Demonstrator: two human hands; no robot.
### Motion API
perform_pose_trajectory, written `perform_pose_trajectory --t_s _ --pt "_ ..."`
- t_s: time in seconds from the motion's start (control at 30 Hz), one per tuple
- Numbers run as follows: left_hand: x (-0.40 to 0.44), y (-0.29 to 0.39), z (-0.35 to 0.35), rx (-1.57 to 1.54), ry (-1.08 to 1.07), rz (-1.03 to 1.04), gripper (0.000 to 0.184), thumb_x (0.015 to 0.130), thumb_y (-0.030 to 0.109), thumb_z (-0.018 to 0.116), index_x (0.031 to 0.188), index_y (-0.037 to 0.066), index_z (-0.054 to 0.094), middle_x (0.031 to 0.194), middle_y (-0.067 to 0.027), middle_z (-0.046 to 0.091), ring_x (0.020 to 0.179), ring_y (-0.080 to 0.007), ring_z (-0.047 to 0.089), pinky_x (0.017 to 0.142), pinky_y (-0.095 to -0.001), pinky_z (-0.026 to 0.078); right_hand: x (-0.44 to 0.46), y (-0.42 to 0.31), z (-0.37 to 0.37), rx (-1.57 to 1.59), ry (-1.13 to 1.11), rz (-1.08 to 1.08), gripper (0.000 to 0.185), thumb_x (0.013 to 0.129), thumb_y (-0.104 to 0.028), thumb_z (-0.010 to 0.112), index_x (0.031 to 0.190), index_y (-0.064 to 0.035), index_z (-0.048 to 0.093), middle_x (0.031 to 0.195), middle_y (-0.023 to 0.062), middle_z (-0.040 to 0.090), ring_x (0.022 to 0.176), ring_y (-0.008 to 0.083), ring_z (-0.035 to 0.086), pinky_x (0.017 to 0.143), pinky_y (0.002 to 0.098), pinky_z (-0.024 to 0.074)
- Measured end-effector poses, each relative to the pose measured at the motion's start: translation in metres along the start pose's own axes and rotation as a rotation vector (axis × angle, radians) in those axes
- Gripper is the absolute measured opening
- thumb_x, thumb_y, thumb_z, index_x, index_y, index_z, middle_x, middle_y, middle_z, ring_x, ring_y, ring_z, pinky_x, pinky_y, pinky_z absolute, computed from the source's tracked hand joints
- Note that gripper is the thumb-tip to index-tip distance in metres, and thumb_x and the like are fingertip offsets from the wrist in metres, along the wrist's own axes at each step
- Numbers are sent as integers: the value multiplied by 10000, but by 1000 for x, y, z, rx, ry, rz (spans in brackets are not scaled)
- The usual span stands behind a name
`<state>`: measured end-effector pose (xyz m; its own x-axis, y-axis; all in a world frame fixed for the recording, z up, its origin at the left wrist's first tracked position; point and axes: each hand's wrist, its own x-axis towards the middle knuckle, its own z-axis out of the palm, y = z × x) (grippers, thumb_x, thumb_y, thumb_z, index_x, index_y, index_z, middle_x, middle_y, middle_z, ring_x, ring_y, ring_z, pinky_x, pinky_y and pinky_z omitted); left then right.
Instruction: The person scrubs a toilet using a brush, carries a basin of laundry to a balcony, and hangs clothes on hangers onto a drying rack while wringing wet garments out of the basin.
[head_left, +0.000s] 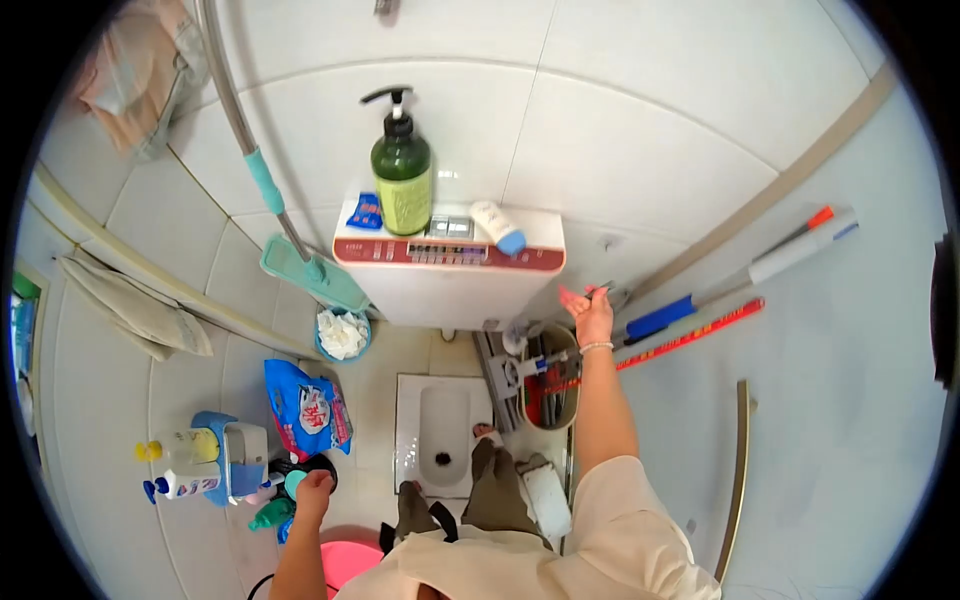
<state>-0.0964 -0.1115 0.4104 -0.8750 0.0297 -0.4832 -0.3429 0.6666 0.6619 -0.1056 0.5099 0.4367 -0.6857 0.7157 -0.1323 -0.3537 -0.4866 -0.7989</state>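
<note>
Both hands apart over a squat toilet (408,440): left hand (316,488) low by a teal round item (294,484), right hand (594,318) raised.
Left fingers curled at the teal item's edge, beside the blue caddy (240,460); firm grip or light touch, cannot tell. Right fingers partly bent, spread unevenly; a thin dark shape shows at the tips, held or behind, cannot tell. Bucket (570,405) just below the right hand, crowded with poles; red-striped pole (690,335) slants out past the right forearm. Blue bag (308,410) stands forward of the left hand. Ahead, green pump bottle (404,185) upright on a white box (430,290). Bag's red-and-white label, bottle's pale label, box's red strip: marked, lettering too blurred to read.
</note>
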Motion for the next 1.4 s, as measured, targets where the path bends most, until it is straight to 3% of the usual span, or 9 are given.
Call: perform_pose_trajectory --t_s 0.63,0.8,0.9,1.0,1.07,1.1,1.17,1.23,1.4 --pt "-81 127 99 314 157 1 281 787 263 605 977 58 638 864 -152 662 829 -299 641 750 -383 497 138 -14 -77 -286 -163 444 443 948 -419 397 1113 -7 399 846 195 643 932 341 614 878 421 461" --pt "-125 120 96 347 155 -179 311 786 327 587 990 98 632 920 -124 658 882 -305 616 805 -424 445 136 12 -119 -369 37 472 644 894 -449 503 1385 -113 255 1203 240 506 1110 351 510 933 424 431" --pt "-154 102 95 217 220 -206 294 796 317 571 960 82 633 924 -113 652 903 -289 592 853 -424 379 107 56 -139 -732 134 555 505 875 -398 551 1191 -14 465 946 154 603 819 255 609 753 374 507" --pt "-198 89 83 141 318 -337 282 794 288 598 992 93 644 957 -105 648 965 -293 566 901 -419 360 34 127 -153 -1772 -683 -86 626 796 -399 598 1189 71 466 1125 201 582 1030 329 564 887 417 435" --pt "-229 54 84 90 429 -403 295 797 300 589 997 91 642 962 -104 648 990 -280 559 914 -415 348 -79 110 -33 -1975 -1141 496 722 765 -475 605 1373 -173 359 1340 171 434 1218 369 407 1018 433 310" --pt "-245 49 90 91 480 -459 297 798 304 587 997 90 641 956 -102 649 983 -280 563 913 -414 348 -138 105 20 -2201 -1381 327 716 746 -530 597 1365 -252 368 1330 154 450 1206 365 423 999 503 307" --pt "-287 17 100 29 574 -556 300 798 307 583 997 90 639 945 -98 652 969 -278 571 911 -413 348 -214 127 68 -2012 -2078 -221 689 761 -517 588 1352 -223 392 1254 152 521 1152 335 484 950 510 356" --pt "-334 -21 117 -73 669 -645 299 798 308 580 995 91 638 935 -95 654 957 -277 579 910 -413 348 -275 170 114 -1610 -2520 -178 595 798 -432 586 1309 -167 437 1203 134 552 1115 333 496 963 457 351" --pt "-467 -93 185 -373 830 -1024 306 786 318 578 995 101 636 913 -96 659 922 -280 599 872 -409 386 -470 208 227 -1137 -2616 -129 381 823 -263 604 1164 -98 567 865 140 659 777 294 624 705 352 483"
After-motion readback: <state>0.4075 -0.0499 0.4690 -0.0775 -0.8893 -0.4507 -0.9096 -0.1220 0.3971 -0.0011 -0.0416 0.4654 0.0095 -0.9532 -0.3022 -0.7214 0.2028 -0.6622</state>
